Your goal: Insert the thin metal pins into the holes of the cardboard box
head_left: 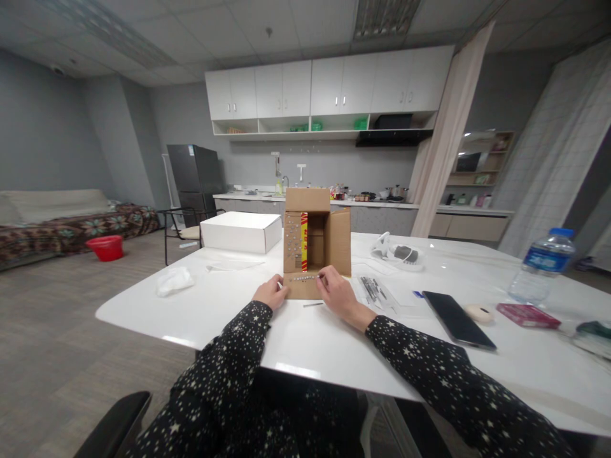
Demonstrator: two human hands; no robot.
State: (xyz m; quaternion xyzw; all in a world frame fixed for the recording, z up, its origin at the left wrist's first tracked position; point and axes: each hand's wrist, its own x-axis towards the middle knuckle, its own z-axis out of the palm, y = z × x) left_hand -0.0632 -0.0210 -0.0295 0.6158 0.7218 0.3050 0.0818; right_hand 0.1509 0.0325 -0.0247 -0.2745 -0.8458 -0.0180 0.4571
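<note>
A brown cardboard box [340, 245] stands on the table with its opening towards me and its flaps spread. Small shiny pieces dot its left flap, and a row of them runs across the front flap [300, 291], which lies towards me. My left hand [271, 292] is curled at the left edge of that flap, thumb and fingers closed on it. At the right end of the row, my right hand [338, 294] has its fingertips pinched together against the flap; whatever is between them is too small to make out. A thin metal stick [313, 305] lies just before the flap.
Right of the box are a clear bag with dark strips [377, 294], a phone [458, 319], a pink box [527, 315] and a water bottle [541, 264]. A white box [241, 232] and crumpled tissue [175, 281] lie left. Behind sits a white strapped device [396, 254].
</note>
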